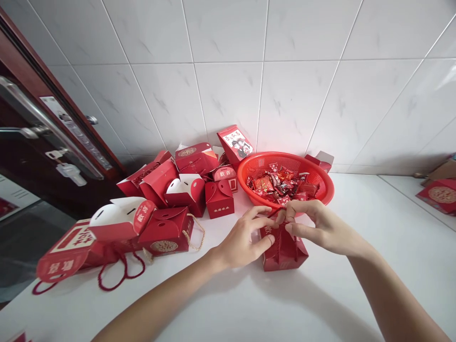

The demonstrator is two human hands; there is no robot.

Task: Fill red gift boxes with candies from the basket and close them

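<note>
A small red gift box stands upright on the white table just in front of the basket, its top folded together. My left hand is closed at the box's left side, thumb and fingers against the upper cardboard. On the other side, my right hand has its thumb and index finger pinched at the top, where a dark red twisted cord runs down the box. My fingertips partly hide the cord and the box's top edge. Behind them sits a red plastic basket holding many wrapped candies.
Several red gift boxes, some with open flaps and rope handles, crowd the table at left. Another box lies behind the basket, and one is at far right. A tiled wall and a dark door border the table.
</note>
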